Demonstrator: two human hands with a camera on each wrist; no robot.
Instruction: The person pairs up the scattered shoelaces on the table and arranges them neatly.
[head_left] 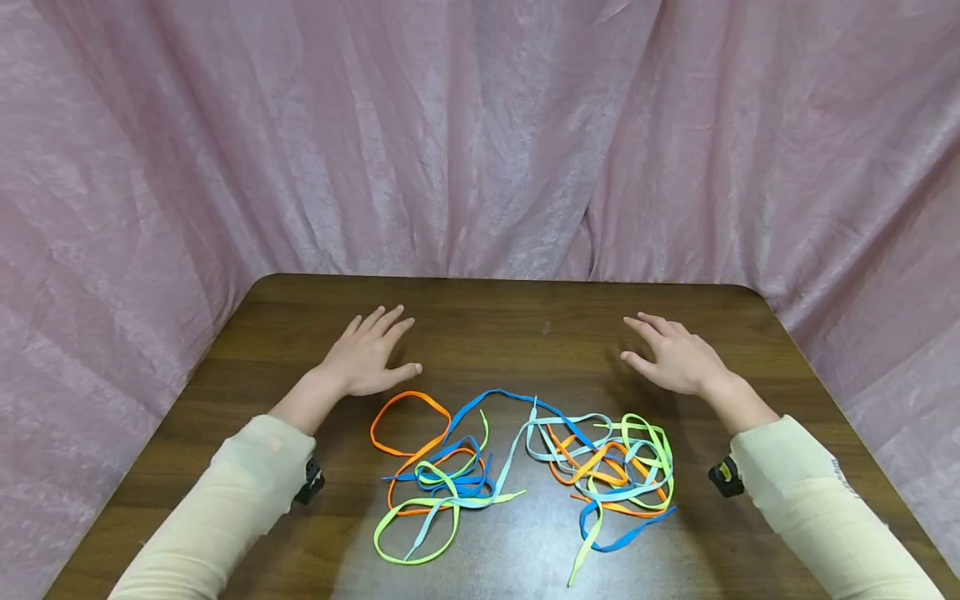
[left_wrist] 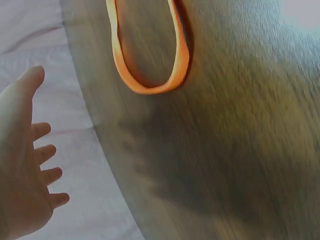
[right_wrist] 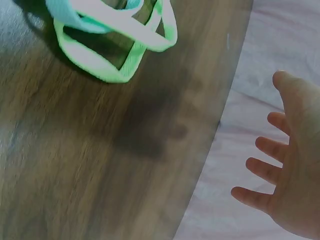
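Note:
Flat shoelaces lie loosely tangled in two heaps on the wooden table. The left heap has an orange lace (head_left: 408,393), a blue lace (head_left: 504,392) arching toward the right heap, a yellow-green lace (head_left: 412,563) and a light blue lace (head_left: 514,450). The same colours mix in the right heap, where a yellow-green loop (right_wrist: 115,77) shows in the right wrist view. My left hand (head_left: 365,354) hovers beyond the orange loop (left_wrist: 150,90), fingers spread and holding nothing. Beyond the right heap, my right hand (head_left: 678,358) is held above the table with fingers extended, touching no lace.
The brown table (head_left: 480,333) has rounded far corners. Pink curtains (head_left: 450,142) hang behind it and along both sides. A small black device (head_left: 726,477) sits at the right wrist, another (head_left: 310,482) at the left. Hand shadows fall on the tabletop.

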